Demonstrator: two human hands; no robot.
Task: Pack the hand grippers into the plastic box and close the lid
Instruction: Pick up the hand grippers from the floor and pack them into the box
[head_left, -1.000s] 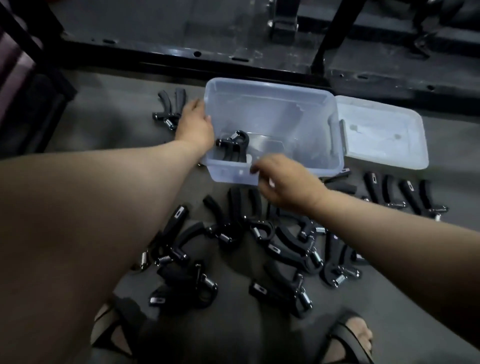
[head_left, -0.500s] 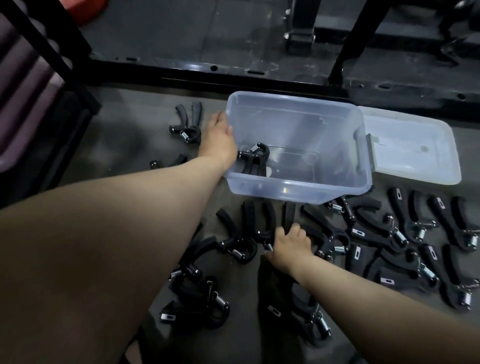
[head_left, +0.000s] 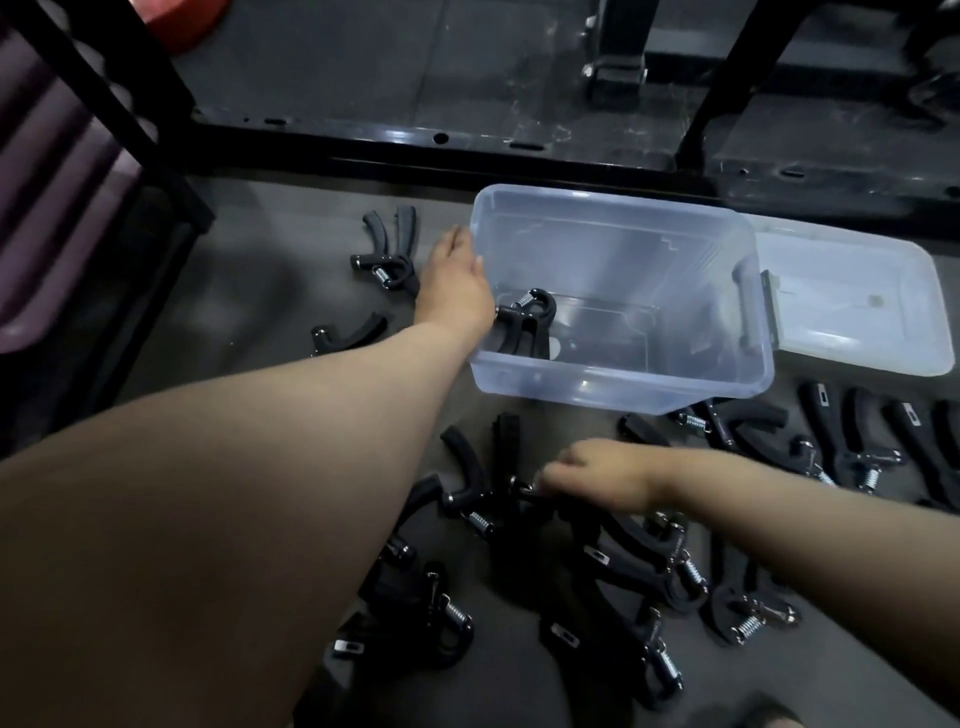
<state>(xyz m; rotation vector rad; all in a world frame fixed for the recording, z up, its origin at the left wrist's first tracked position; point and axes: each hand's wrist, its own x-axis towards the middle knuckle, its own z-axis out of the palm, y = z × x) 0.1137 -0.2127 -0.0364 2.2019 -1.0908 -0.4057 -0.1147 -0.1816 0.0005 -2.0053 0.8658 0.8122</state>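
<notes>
A clear plastic box (head_left: 597, 387) stands open on the grey floor, its lid (head_left: 852, 312) hanging flat off the right side. One black hand gripper (head_left: 530, 322) lies inside at the left. My left hand (head_left: 457, 280) presses flat against the box's left wall. Several more black hand grippers (head_left: 634, 545) are scattered on the floor in front of the box. My right hand (head_left: 597, 473) reaches down among them, fingers curled on the spring end of one hand gripper (head_left: 506, 447); the hand is blurred.
Two more grippers (head_left: 389, 249) lie left of the box and a row (head_left: 841, 441) lies at the right. A black metal frame rail (head_left: 441, 137) runs behind the box. A slanted black post (head_left: 130, 104) stands at the left. My foot (head_left: 769, 717) shows at the bottom.
My right hand left the box's front rim, dropped to the pile on the floor, and now curls on a gripper. The left hand stays on the box's left wall.
</notes>
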